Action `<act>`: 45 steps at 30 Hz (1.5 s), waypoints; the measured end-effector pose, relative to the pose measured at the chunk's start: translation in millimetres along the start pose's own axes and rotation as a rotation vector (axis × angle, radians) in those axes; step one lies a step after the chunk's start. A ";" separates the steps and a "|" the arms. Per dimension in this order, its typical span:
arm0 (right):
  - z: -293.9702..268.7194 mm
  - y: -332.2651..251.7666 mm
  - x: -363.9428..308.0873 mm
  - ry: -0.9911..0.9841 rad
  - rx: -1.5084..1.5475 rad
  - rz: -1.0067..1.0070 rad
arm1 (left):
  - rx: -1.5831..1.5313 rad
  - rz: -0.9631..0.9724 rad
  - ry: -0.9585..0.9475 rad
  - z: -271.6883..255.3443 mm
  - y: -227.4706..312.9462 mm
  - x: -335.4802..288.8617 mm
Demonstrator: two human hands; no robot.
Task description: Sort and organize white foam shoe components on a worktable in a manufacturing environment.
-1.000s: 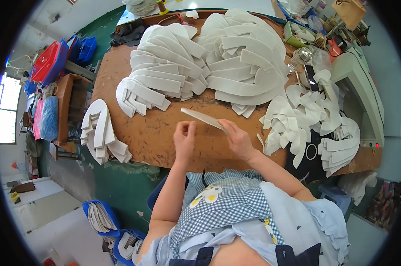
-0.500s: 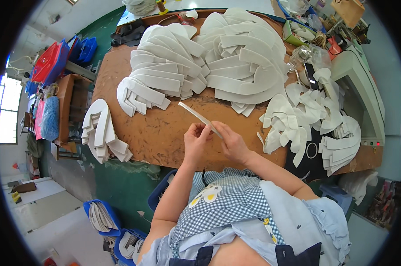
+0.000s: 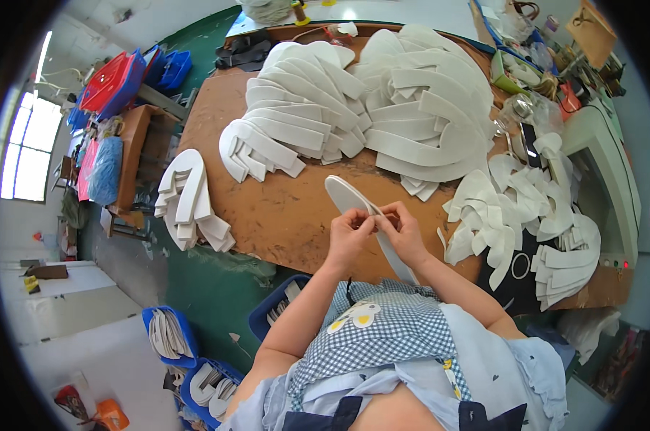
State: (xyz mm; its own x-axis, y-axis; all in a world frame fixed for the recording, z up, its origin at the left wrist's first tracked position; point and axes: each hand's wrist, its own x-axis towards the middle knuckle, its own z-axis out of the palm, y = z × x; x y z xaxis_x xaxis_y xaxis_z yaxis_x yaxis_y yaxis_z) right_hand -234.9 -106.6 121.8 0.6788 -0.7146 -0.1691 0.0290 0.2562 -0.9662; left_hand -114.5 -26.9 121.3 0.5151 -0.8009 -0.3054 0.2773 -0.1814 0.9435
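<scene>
Between both hands, over the brown table (image 3: 282,230), is a white curved strip of soft-looking sheet material (image 3: 345,192). Its rounded end points away from me, and a length hangs from my hands toward my apron. Bent fingers and thumb of my left hand (image 3: 350,235) pinch its edge near the middle. My right hand (image 3: 402,233) pinches the same spot close beside it, the fingertips of both nearly touching. The fingers partly cover the gripped edge, so I cannot tell whether it is one layer or two.
Two large fanned piles of white curved pieces (image 3: 303,108) (image 3: 433,115) lie beyond my hands. A smaller stack (image 3: 185,194) sits at the left edge. Loose white pieces (image 3: 483,215) lie on the right, beside a machine (image 3: 601,165). Blue bins (image 3: 170,334) stand on the floor.
The white strip has turned from nearly edge-on to show its flat rounded end, and its other end now hangs below the hands. Both hands have come closer together. The whole view has shifted.
</scene>
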 end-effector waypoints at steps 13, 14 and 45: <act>-184.0 -9.3 25.7 0.791 0.028 -0.106 | -0.395 0.192 0.510 -171.0 64.3 2.9; -202.1 -12.1 16.3 0.697 -0.092 -0.145 | -0.209 0.243 0.582 -182.4 90.1 -0.8; -280.7 51.2 23.5 0.720 -1.426 0.308 | 1.290 0.130 -0.289 7.7 -102.9 -4.6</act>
State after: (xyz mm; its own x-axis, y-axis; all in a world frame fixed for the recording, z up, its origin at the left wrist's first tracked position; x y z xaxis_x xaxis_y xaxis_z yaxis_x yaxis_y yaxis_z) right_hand -423.4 -293.0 13.8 0.0539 -0.9979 -0.0347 -0.9793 -0.0460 -0.1973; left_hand -151.6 -8.9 26.7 0.2446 -0.9163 -0.3172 -0.8068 -0.3738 0.4576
